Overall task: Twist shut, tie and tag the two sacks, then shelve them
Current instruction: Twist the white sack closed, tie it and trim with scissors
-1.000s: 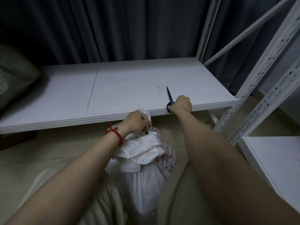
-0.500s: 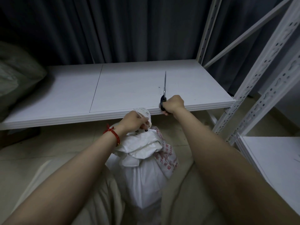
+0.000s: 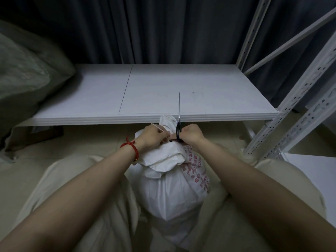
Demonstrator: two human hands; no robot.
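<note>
Since a moment earlier, the right hand (image 3: 190, 134) had carried the scissors (image 3: 179, 108) from the shelf's (image 3: 209, 95) front edge to the white sack (image 3: 174, 193). It was fisted round their handles, blades together and pointing away. The left hand (image 3: 154, 134), just beside, pinched the tie tail (image 3: 156, 126), which slanted up-left of the blades. The sack stood on the floor between the knees.

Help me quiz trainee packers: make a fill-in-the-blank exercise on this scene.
The right hand grips black-handled ____.
The left hand pinches the tie at the white ____'s neck.
The bracelet on the left wrist is ____.
Missing words: scissors; sack; red.
</note>
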